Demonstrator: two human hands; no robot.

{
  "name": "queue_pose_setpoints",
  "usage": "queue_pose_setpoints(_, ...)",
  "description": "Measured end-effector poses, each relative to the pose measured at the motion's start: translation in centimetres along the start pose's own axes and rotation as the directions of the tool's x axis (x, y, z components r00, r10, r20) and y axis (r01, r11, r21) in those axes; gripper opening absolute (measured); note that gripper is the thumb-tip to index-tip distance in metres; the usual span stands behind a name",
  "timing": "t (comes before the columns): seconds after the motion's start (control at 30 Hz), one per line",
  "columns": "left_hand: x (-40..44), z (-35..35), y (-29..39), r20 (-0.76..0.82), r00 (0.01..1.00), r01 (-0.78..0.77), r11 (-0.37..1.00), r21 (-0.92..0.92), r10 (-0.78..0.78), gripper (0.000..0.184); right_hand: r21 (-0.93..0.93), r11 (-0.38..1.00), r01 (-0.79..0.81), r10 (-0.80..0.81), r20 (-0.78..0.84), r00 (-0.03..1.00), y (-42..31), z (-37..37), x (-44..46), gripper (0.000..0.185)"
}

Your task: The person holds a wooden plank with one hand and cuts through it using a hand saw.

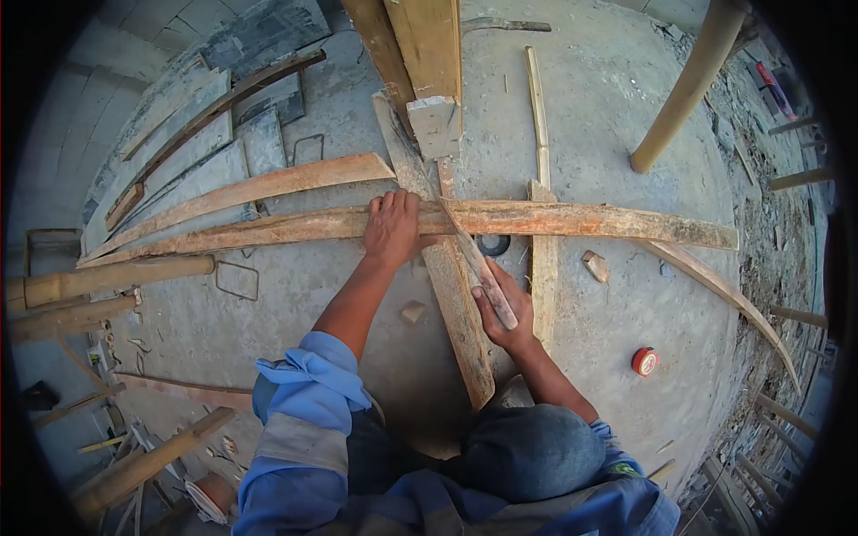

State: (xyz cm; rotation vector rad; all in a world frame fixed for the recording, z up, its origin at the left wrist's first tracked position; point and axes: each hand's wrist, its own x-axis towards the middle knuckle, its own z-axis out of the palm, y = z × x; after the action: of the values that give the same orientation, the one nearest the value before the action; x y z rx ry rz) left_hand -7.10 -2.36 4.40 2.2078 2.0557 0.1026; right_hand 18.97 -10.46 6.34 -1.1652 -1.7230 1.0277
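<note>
Plank (pixel 572 217), long axis L–R, is laid atop slanted board (pixel 458 322) & clasped by L hand (pixel 391 223) (nearer). Just R of those fingers it's crossed by bladed tool (pixel 476 258), gripped in R hand (pixel 509 313), body side.

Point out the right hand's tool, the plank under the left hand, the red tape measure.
Tool (pixel 488 283): head view, on its handle.
Plank (pixel 572 219): head view, on its face, right of the tool.
Tape measure (pixel 644 361): head view, middle of its case.
</note>
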Motion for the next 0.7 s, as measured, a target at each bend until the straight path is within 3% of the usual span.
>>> queue_pose_setpoints(0.13,-0.5,0.3,-0.2,-0.02,0.999,-0.027,1.0,-0.01,0.026,0.082,0.014,0.997,-0.074,0.073,0.046,0.996,-0.3,-1.4,-1.5,0.053)
queue_pose_setpoints(0.2,-0.1,0.4,-0.3,-0.08,0.995,-0.05,0.999,0.009,0.051,0.076,-0.013,1.0,-0.015,0.015,0.048,0.999,0.1,-3.7,-4.8,0.053)
queue_pose_setpoints(0.3,-0.2,0.6,-0.5,-0.089,0.995,-0.035,0.999,0.037,0.038,0.074,0.026,0.99,-0.14,0.138,0.073,0.988,-1.1,-6.2,-8.0,0.053)
queue_pose_setpoints(0.4,-0.6,0.8,-0.3,-0.054,0.998,-0.025,0.999,0.02,0.027,0.075,0.085,0.991,-0.099,0.096,0.036,0.995,-0.6,-3.2,-2.9,0.052)
queue_pose_setpoints(0.47,0.2,0.4,-0.1,-0.05,0.998,-0.027,1.0,-0.003,0.027,0.076,0.08,0.984,-0.161,0.155,0.075,0.985,-0.3,0.1,2.0,0.049)
queue_pose_setpoints(0.57,-0.5,0.2,0.2,-0.016,0.999,-0.042,0.998,-0.038,0.042,0.078,0.039,0.998,-0.045,0.043,0.057,0.997,-0.9,0.7,3.4,0.046)
queue_pose_setpoints(0.6,-0.2,0.4,0.4,-0.031,0.998,-0.055,0.998,-0.027,0.055,0.077,0.069,0.996,-0.058,0.056,0.028,0.998,-0.1,-0.3,1.4,0.044)
queue_pose_setpoints(0.67,-0.1,0.5,-0.7,-0.036,0.998,-0.045,0.999,-0.017,0.044,0.077,-0.045,0.999,-0.027,0.032,0.105,0.994,-0.1,-3.3,-2.9,0.045)
queue_pose_setpoints(0.7,-0.2,1.1,-0.9,-0.08,0.994,-0.067,0.997,0.031,0.069,0.079,-0.162,0.973,0.163,-0.146,0.109,0.983,-0.2,-4.3,-4.4,0.046)
